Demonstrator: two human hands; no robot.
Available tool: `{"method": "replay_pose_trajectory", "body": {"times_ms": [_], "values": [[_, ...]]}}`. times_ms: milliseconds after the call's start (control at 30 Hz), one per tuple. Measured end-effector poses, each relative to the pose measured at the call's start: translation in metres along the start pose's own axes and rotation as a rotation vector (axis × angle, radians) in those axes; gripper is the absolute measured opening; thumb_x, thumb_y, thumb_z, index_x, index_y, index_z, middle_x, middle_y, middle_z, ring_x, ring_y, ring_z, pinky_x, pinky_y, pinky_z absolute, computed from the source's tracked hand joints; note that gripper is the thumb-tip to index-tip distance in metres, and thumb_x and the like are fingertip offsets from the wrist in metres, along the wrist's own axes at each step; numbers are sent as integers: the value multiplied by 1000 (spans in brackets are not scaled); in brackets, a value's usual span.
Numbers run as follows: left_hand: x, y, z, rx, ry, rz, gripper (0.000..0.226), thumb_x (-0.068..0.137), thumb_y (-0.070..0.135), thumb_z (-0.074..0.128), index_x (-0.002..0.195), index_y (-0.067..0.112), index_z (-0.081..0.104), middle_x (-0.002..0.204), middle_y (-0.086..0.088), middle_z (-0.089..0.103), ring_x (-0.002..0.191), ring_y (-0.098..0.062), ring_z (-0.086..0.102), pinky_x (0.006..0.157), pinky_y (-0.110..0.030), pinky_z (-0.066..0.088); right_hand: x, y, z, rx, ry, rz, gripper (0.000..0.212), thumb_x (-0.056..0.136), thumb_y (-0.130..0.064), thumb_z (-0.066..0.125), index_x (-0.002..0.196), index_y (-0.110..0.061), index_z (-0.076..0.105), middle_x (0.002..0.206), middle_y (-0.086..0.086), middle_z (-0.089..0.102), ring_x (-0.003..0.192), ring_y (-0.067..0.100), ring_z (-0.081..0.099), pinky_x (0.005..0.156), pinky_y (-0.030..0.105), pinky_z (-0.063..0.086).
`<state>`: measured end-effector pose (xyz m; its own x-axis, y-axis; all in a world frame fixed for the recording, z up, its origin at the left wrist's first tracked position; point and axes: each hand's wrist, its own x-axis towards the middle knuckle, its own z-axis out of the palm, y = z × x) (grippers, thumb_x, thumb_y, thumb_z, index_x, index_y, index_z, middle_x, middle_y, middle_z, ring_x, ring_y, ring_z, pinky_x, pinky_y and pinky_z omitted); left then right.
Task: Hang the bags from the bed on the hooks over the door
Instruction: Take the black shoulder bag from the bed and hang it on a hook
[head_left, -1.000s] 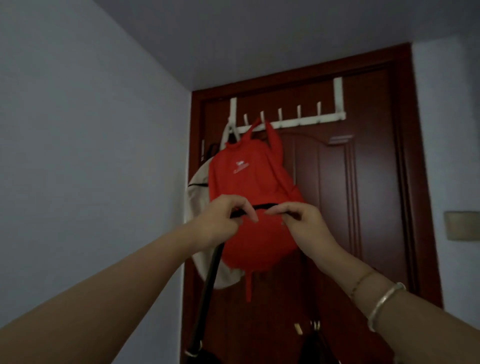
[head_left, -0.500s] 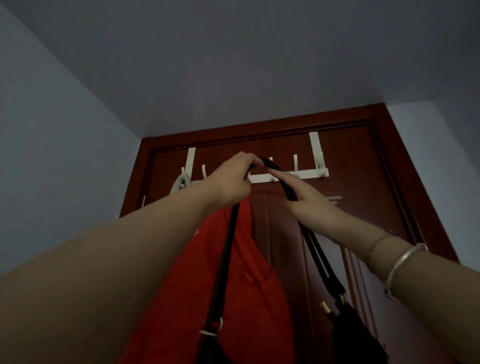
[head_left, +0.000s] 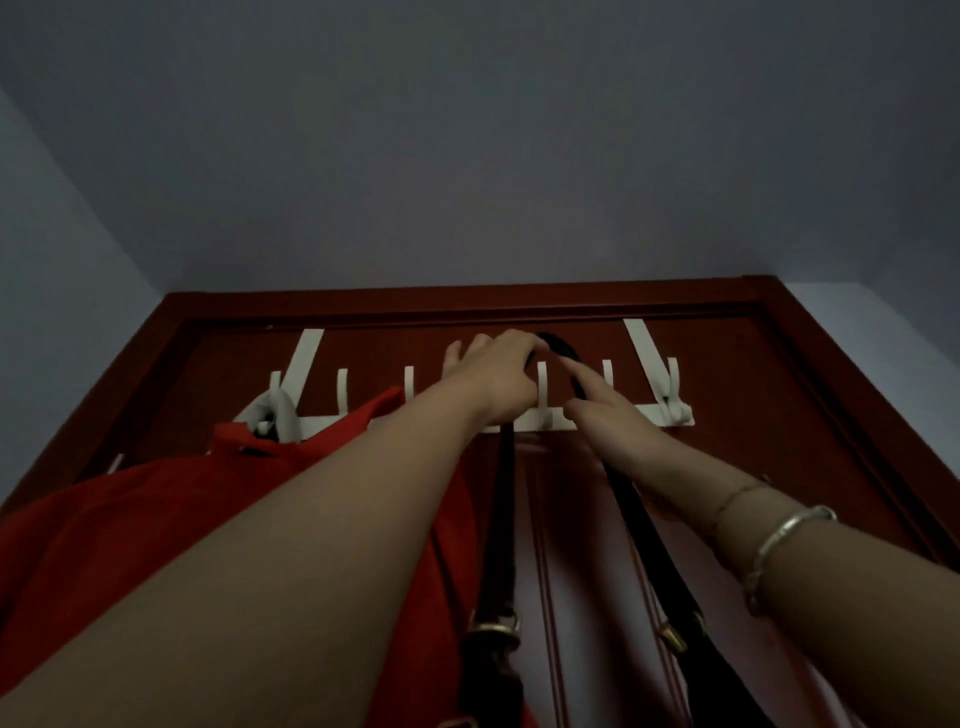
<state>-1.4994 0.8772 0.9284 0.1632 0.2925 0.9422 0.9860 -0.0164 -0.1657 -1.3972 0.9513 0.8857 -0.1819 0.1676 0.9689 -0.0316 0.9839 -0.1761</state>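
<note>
A white over-door hook rack (head_left: 540, 420) hangs on the dark red door (head_left: 737, 395). My left hand (head_left: 498, 379) grips the top of a black bag strap (head_left: 558, 349) and holds its loop up at a middle hook. Straight fingers of my right hand (head_left: 605, 410) press against the strap's right side. Both strap ends run down to the black bag (head_left: 498, 670) at the bottom edge, mostly out of view. A red backpack (head_left: 104, 530) hangs at the left, and a white bag (head_left: 270, 410) sits on the leftmost hook.
The door frame (head_left: 467, 299) meets the grey ceiling just above the rack. Free hooks (head_left: 608, 374) stand to the right of my hands, with a bulkier end hook (head_left: 670, 395) at the far right. A pale wall closes in on the left.
My view has tilted further up and closer to the door. Both hands have raised the strap loop from in front of the red backpack up to the hooks.
</note>
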Motion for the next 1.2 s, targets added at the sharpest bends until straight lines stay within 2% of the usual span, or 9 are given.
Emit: {"method": "replay_pose_trajectory", "body": {"times_ms": [100, 233, 400, 500, 567, 667, 767, 967, 1200], "values": [[28, -2, 11, 59, -38, -41, 66, 78, 2, 40, 139, 29, 36, 150, -1, 36, 146, -20, 13, 116, -51, -13, 30, 7, 1, -82, 23, 25, 55, 92, -4, 31, 146, -15, 25, 153, 6, 29, 141, 19, 26, 104, 23, 22], [50, -14, 37, 144, -98, -68, 68, 79, 1, 38, 143, 24, 31, 155, -3, 29, 148, -18, -12, 111, -53, -24, 53, 21, 11, -116, 10, 125, 46, 96, -11, 29, 142, -11, 33, 142, 5, 42, 130, 20, 40, 95, 22, 29], [33, -23, 54, 124, -185, -104, 54, 80, 4, 41, 133, 19, 43, 154, -12, 30, 144, -22, -26, 108, -53, -26, 38, 37, 17, -143, -35, 182, 41, 97, -21, 30, 131, -4, 45, 144, 17, 40, 138, 31, 31, 111, 37, 25], [16, -23, 53, 133, -170, -53, 52, 83, 16, 47, 134, 24, 42, 158, -6, 22, 142, -24, -31, 106, -53, -28, 20, 42, 13, -65, -22, 171, 36, 95, -24, 33, 125, -11, 49, 128, 5, 52, 113, 19, 53, 97, 27, 45], [8, -21, 53, 169, -174, -55, 54, 84, 17, 45, 138, 22, 39, 160, -3, 17, 143, -26, -29, 109, -56, -27, 5, 40, 11, 25, -1, 195, 37, 95, -24, 38, 129, -13, 44, 118, -1, 54, 92, 6, 55, 73, 12, 47], [-8, -3, 46, 133, -108, -105, 39, 84, 17, 48, 123, 15, 53, 151, -6, 36, 146, -25, -19, 113, -54, -20, -18, 36, 1, 74, -2, 215, 38, 93, -22, 44, 129, -12, 44, 110, 0, 59, 91, 7, 56, 70, 19, 46], [-31, 17, 36, 70, -106, -135, 28, 83, 20, 51, 109, 15, 61, 143, -6, 43, 148, -27, -10, 114, -52, -18, -47, 24, -15, 90, -9, 239, 39, 92, -22, 46, 130, -11, 45, 123, 5, 57, 102, 12, 55, 76, 21, 44], [-100, 49, 15, -19, -129, -245, 26, 81, 13, 50, 99, 24, 64, 140, -2, 45, 148, -27, 2, 115, -52, -11, -115, -3, -47, 117, -70, 292, 31, 94, -18, 46, 124, -11, 49, 91, -10, 51, 74, -6, 43, 45, -5, 36], [-208, 113, -10, -103, -282, -318, 24, 81, 13, 51, 96, 25, 67, 130, 2, 53, 144, -26, 17, 118, -51, 2, -228, -31, -95, 73, -252, 459, 30, 92, -21, 47, 122, -21, 49, 92, -22, 48, 82, -3, 51, 59, 9, 38]]}}
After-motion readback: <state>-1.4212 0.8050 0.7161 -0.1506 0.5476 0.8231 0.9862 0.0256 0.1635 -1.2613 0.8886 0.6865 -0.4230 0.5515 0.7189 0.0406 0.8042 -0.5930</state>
